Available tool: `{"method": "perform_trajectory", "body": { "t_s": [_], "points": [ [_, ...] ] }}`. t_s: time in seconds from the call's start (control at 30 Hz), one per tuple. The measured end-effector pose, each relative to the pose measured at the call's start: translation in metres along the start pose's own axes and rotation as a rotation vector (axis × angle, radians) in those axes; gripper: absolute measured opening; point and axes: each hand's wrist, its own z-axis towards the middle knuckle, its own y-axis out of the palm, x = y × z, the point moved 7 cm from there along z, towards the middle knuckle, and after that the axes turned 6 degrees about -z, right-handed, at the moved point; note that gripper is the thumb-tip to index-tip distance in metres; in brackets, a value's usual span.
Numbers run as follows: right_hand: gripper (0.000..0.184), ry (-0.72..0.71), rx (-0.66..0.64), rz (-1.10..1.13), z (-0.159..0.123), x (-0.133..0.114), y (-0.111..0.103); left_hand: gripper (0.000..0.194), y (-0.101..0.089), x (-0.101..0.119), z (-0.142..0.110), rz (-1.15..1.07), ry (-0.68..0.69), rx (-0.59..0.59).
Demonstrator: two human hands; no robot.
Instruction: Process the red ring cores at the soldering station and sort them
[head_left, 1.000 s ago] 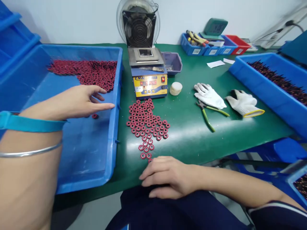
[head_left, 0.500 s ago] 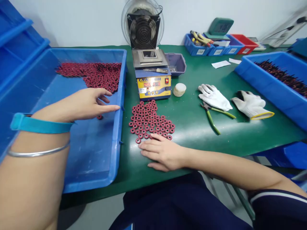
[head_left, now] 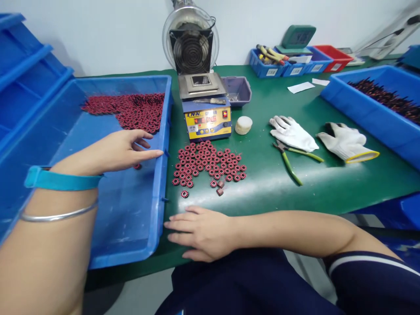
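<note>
Over the right side of the blue tray (head_left: 131, 236) reaches my left hand (head_left: 126, 151), fingers apart and holding nothing, its thumb or forefinger near the tray's rim. Inside that tray, many small red-and-black ring-shaped parts (head_left: 131, 107) lie packed toward the back. Flat near the front edge of the green table rests my right hand (head_left: 203, 232), fingers spread, nothing in it. Beyond it lies a loose spread of the same small rings (head_left: 206, 162), mostly face up, with a couple tipped on their sides.
A yellow-and-blue heating unit (head_left: 208, 120) stands behind the rings, a fan (head_left: 193, 52) behind it. To the right are a round white block (head_left: 243, 124), green-handled cutters (head_left: 288, 164) and white gloves (head_left: 293, 133). A blue bin (head_left: 370, 113) of dark parts bounds the right side.
My right hand has moved toward me and left, off the rings' near edge. The rings now lie more spread out, with a few tipped over. My left hand stays over the tray.
</note>
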Motion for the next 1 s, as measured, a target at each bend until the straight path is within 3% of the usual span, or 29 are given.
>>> {"method": "perform_trajectory", "body": {
  "t_s": [0.1,0.2,0.4,0.6,0.7,0.8,1.0],
  "points": [
    [0.055,0.080,-0.039,0.032,0.009,0.017,0.003,0.072,0.001,0.002,0.000,-0.015,-0.013,-0.009],
    [0.060,0.170,-0.022,0.043,0.000,0.046,-0.002,0.073,0.003,0.003,-0.001,-0.032,-0.031,-0.008],
    [0.055,0.269,0.060,-0.026,-0.021,0.081,-0.014,0.075,0.004,0.004,0.000,0.002,-0.043,-0.009],
    [0.028,0.160,0.261,-0.225,-0.044,0.053,-0.034,0.078,0.003,0.003,0.001,0.018,-0.061,-0.024],
    [0.023,0.363,0.368,-0.392,-0.073,0.055,-0.049,0.079,0.002,-0.002,0.003,0.038,-0.057,-0.018],
    [0.023,0.566,0.327,-0.524,-0.096,0.060,-0.055,0.079,0.002,-0.005,0.006,0.077,-0.038,-0.012],
    [0.031,0.593,0.236,-0.593,-0.099,0.049,-0.052,0.071,0.002,-0.001,0.007,0.100,-0.027,-0.006]
  ]
}}
